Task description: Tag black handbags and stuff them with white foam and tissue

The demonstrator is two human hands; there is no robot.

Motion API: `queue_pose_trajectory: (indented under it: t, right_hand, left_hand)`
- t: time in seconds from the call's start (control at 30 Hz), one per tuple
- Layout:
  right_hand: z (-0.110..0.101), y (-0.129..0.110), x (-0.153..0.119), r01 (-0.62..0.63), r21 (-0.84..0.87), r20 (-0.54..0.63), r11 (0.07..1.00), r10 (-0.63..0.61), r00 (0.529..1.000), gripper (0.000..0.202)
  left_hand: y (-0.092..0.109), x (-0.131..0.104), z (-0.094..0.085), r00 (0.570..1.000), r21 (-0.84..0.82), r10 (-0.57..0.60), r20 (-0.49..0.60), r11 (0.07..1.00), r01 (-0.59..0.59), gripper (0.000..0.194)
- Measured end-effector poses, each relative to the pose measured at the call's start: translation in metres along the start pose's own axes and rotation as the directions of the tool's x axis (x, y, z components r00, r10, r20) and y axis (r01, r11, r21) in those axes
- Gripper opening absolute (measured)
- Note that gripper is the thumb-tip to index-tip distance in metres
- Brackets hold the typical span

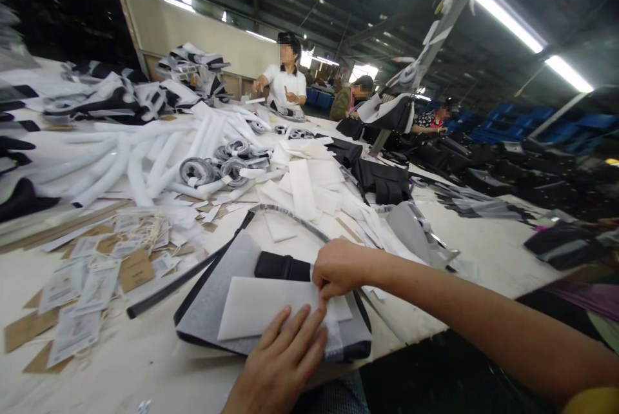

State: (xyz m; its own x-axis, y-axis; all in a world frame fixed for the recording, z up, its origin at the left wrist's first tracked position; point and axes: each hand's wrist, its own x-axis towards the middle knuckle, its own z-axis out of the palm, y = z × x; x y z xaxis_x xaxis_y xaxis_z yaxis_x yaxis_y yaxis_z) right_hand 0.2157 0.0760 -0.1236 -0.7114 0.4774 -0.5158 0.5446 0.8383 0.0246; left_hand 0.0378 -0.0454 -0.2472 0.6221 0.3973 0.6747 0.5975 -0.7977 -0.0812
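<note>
A black bag (355, 351) lies flat at the table's front edge, its face covered by thin greyish-white paper (203, 317). A black strap with a loop (271, 266) shows at the upper middle. Across the bag rests a white foam sheet (256, 304). My left hand (290, 349) lies on the foam with its fingers stretched out. My right hand (338, 269) is closed in a pinch at the foam's right part, on a clear plastic strip (333, 333) that runs down over the bag. The fingertips partly hide what they grip. A long dark strap (178, 282) curves behind the bag.
Paper tags (80, 298) are scattered at the left. White foam sheets (302, 188), white wrapped tubes (130, 162) and coiled straps (232, 162) pile up behind. Black bags (382, 178) lie to the right. A co-worker in a white shirt (286, 85) stands across the table.
</note>
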Motion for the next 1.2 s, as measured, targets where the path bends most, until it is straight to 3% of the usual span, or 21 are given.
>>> queue_pose_trajectory:
  t: [0.27, 0.4, 0.5, 0.67, 0.77, 0.9, 1.0, 1.07, 1.2]
  right_hand:
    - [-0.008, 0.007, 0.021, -0.144, 0.052, 0.215, 0.988, 0.129, 0.968, 0.04]
    - [0.001, 0.024, 0.031, -0.299, 0.22, 0.311, 0.928, 0.224, 0.924, 0.047]
    - [0.013, 0.041, 0.039, -0.374, 0.289, 0.32, 0.881, 0.28, 0.905, 0.05]
    - [0.02, 0.065, 0.043, -0.385, 0.381, 0.263, 0.841, 0.3, 0.917, 0.047]
    - [0.017, 0.072, 0.026, -0.365, 0.446, 0.121, 0.817, 0.35, 0.929, 0.045]
    - [0.023, 0.053, -0.004, -0.262, 0.54, -0.067, 0.8, 0.351, 0.934, 0.061]
    - [0.04, 0.026, -0.012, -0.168, 0.564, -0.101, 0.808, 0.269, 0.958, 0.106]
    - [0.051, 0.015, -0.009, -0.168, 0.592, -0.1, 0.788, 0.279, 0.955, 0.122]
    - [0.061, 0.018, 0.002, -0.153, 0.711, -0.071, 0.687, 0.286, 0.956, 0.112]
  left_hand:
    - [-0.007, 0.003, -0.002, 0.996, 0.008, 0.063, -0.056, 0.998, -0.062, 0.04]
    - [-0.004, 0.001, 0.007, 0.99, -0.015, 0.019, -0.142, 1.0, -0.021, 0.035]
    - [-0.003, 0.0, 0.011, 0.987, -0.021, 0.003, -0.16, 1.0, -0.007, 0.034]
    - [-0.007, -0.001, 0.007, 0.992, 0.059, 0.078, -0.098, 0.996, -0.073, 0.035]
    - [-0.009, -0.001, 0.006, 0.989, 0.09, 0.1, -0.107, 0.992, -0.09, 0.036]
    - [-0.009, -0.002, 0.004, 0.99, 0.117, 0.102, -0.102, 0.989, -0.09, 0.038]
    - [-0.008, -0.002, 0.001, 0.991, 0.135, 0.123, -0.06, 0.984, -0.114, 0.04]
    - [-0.007, -0.002, 0.0, 0.992, 0.121, 0.11, -0.063, 0.987, -0.102, 0.04]
    - [-0.006, -0.002, 0.0, 0.996, 0.086, 0.082, -0.038, 0.993, -0.078, 0.041]
